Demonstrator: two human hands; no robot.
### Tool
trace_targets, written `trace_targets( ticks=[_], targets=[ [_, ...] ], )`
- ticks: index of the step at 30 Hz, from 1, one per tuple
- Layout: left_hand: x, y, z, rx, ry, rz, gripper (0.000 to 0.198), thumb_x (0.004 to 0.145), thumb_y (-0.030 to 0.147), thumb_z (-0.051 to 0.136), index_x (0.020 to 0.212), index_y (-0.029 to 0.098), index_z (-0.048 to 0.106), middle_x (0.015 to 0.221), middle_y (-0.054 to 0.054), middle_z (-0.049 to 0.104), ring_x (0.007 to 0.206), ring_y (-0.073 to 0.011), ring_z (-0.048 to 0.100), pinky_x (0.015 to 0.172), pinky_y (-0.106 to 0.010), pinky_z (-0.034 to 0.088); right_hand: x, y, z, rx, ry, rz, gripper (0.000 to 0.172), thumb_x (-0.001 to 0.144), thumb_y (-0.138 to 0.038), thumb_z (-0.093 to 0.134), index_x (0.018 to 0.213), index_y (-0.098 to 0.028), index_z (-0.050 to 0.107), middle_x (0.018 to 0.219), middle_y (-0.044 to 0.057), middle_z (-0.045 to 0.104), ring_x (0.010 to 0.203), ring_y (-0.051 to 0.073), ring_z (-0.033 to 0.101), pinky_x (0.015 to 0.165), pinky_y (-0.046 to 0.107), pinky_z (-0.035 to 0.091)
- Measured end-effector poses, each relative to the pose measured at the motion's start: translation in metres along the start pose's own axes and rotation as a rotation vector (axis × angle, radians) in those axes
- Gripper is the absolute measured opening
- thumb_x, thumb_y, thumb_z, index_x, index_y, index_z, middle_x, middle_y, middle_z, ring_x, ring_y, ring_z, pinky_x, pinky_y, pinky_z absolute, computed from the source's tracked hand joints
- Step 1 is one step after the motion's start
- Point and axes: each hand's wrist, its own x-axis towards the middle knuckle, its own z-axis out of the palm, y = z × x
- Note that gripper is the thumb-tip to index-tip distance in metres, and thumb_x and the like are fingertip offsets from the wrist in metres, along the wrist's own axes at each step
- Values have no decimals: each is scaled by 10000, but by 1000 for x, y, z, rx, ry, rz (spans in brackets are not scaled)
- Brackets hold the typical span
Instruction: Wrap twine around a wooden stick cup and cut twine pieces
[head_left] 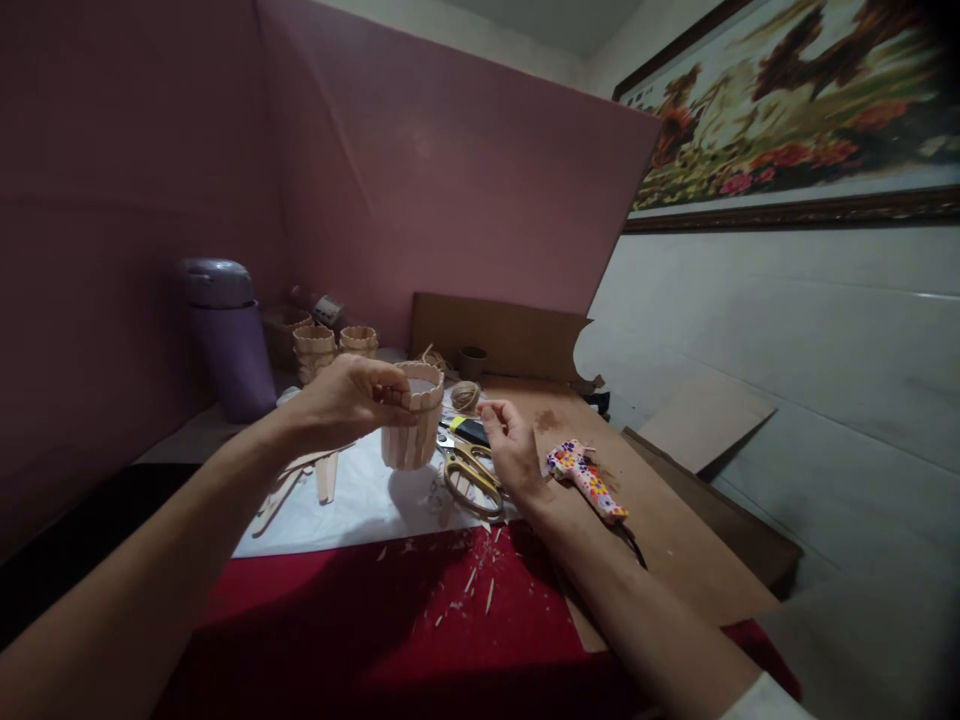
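Observation:
My left hand [351, 398] grips the rim of a small cup made of wooden craft sticks [412, 430], holding it upright over the white paper [352, 505]. My right hand [511, 443] hovers just right of the cup with fingers curled in a pinch, above gold-handled scissors [472, 478] and a yellow-and-black cutter [469, 430]. What the pinch holds is too small to make out; a ball of twine [465, 396] lies just behind it.
A floral-patterned glue gun [585, 478] lies on brown cardboard [660, 530] to the right. Loose craft sticks [300, 480] lie left of the cup. Finished stick cups [330, 345] and a purple flask [225, 335] stand at the back left. Wood scraps litter the red cloth [420, 610].

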Motion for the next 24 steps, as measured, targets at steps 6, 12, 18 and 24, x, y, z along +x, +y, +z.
trace_targets(
  ticks=[6,12,18,24],
  targets=[
    [-10,-6,0,354,160,61,232,629,330,707,489,195,580,497,34,439,500,-99,360,486,-236,248,-13,3,1,-196,-60,-201,187,902,-305,427,904,-183,569,933,68,582,915,186,540,835,310,407],
    [-19,-19,17,344,142,76,215,672,328,691,540,188,594,529,34,506,501,-95,409,500,-231,288,-18,5,9,-193,-112,-221,141,883,-256,451,902,-179,568,943,77,586,939,199,531,838,324,407],
    [-29,-17,19,200,160,114,228,718,390,663,836,197,692,934,-57,635,693,-135,545,610,-259,431,-19,4,8,-181,-93,-247,134,885,-264,457,887,-191,569,935,71,584,943,200,528,835,323,407],
    [-30,-27,10,29,476,-39,417,733,472,633,1025,174,642,1066,-92,602,888,-195,575,721,-289,469,-19,4,8,-182,-103,-268,153,900,-282,441,871,-196,563,934,68,577,934,200,519,835,325,404]
  ],
)
